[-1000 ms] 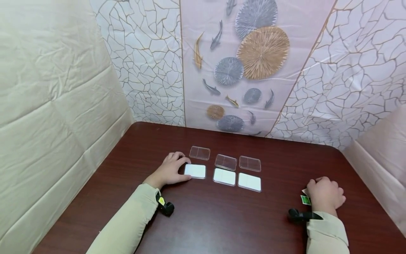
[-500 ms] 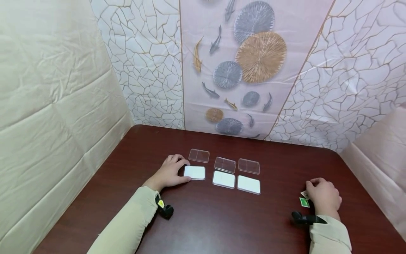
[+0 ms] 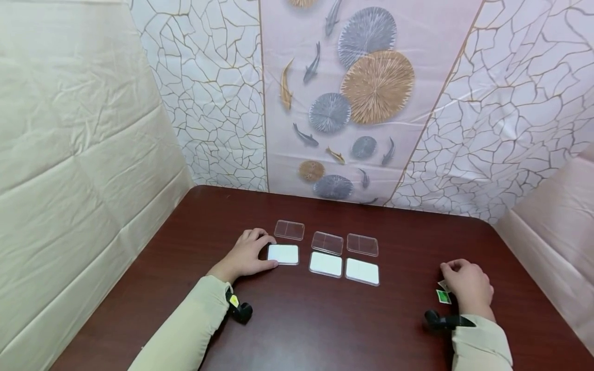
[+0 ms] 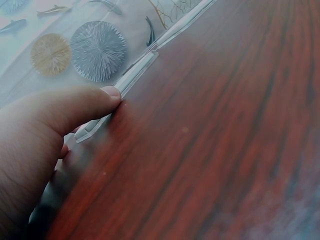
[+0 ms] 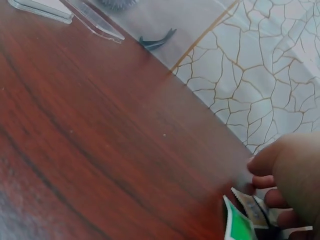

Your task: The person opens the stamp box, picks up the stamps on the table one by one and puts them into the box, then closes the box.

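In the head view, my left hand (image 3: pixel 248 255) pinches a flat clear plastic case (image 3: pixel 283 254) with a white face, thumb at its near edge and fingers at its far edge. In the left wrist view the thumb (image 4: pixel 90 105) presses along the side of this case. My right hand (image 3: pixel 468 288) is low over the table at the right, fingers bent beside a green stamp (image 3: pixel 443 297) and a brownish stamp (image 5: pixel 247 202) with toothed edges. The palm hides part of the pile; I cannot tell whether the fingers hold a stamp.
Two more white-faced cases, a middle one (image 3: pixel 326 264) and a right one (image 3: pixel 362 271), lie in the same row. Behind them are three clear lids, at left (image 3: pixel 290 230), middle (image 3: pixel 327 243) and right (image 3: pixel 362 245). A patterned cloth (image 3: pixel 334 103) stands behind the dark table (image 3: pixel 297 330).
My right hand has shifted slightly left and its thumb and forefinger have spread from a tighter curl, uncovering more of the stamps. The left hand stays on its case. The head view has tilted a little.
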`<control>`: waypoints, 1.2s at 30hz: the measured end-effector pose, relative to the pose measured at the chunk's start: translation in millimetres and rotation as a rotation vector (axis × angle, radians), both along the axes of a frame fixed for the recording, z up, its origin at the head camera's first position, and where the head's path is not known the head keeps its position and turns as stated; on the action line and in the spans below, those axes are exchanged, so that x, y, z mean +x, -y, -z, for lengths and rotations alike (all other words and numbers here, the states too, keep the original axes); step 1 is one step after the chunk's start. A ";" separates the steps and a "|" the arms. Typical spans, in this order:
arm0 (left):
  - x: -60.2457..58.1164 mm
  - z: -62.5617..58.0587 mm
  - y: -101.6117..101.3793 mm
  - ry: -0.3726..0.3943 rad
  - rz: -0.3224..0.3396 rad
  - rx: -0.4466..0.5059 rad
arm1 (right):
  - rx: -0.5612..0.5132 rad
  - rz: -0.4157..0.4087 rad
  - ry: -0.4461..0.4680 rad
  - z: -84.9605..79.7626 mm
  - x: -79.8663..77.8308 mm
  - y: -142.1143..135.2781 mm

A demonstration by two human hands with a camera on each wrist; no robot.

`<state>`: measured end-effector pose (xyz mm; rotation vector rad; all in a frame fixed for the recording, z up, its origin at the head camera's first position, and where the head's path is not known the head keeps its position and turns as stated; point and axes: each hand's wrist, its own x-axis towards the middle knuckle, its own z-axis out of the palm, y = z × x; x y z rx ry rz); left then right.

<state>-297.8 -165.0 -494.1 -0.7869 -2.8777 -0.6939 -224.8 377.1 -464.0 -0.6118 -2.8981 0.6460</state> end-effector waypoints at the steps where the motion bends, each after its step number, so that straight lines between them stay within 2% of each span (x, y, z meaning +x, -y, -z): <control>1: 0.0 -0.2 0.0 0.002 0.000 -0.001 | -0.006 -0.008 0.009 -1.9 0.2 0.0; 10: -0.2 0.0 0.0 -0.014 0.011 0.020 | -0.048 -0.092 0.106 -17.2 0.4 -1.4; 21: 0.4 -0.9 -0.5 -0.005 0.005 0.015 | -0.049 -0.046 0.060 -17.6 2.5 -5.8; 27: -0.3 0.3 -1.7 -0.006 0.008 0.014 | -0.047 -0.021 0.078 -15.8 3.5 -12.2; 36: -1.0 2.1 -1.6 -0.011 0.016 0.012 | -0.041 -0.103 0.082 -17.1 5.2 -22.0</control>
